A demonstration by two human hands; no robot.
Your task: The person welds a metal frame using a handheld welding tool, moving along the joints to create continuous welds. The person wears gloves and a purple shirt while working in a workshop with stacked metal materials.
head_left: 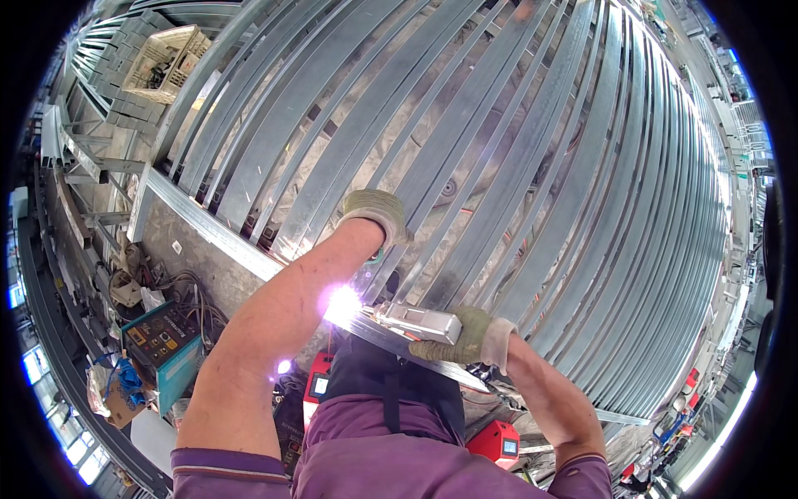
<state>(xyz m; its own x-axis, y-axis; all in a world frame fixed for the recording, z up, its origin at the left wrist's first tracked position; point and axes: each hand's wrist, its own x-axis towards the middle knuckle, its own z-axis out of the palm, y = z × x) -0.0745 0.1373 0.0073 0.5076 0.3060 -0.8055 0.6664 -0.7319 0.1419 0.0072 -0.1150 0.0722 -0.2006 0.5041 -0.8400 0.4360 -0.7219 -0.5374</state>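
Observation:
My right hand (465,337), in a greenish work glove, is wrapped round a silver handheld welding gun (420,323). The gun's nozzle points left, and a glaring white-violet flash burns at its tip, hiding the spot beneath. That flash sits along the near edge rail (204,218) of a large frame of grey metal bars (332,179). My left hand (374,208), gloved alike, is closed over the bars just beyond the flash. Its fingers curl down out of sight, and a bit of green shows under it; what it holds is hidden.
At lower left stands a teal machine (162,341) with a dark control panel and tangled cables. Two red boxes with small screens, one a red unit (496,443), stand low near my body. A cream plastic crate (166,62) sits at far left beside stacked metal pieces.

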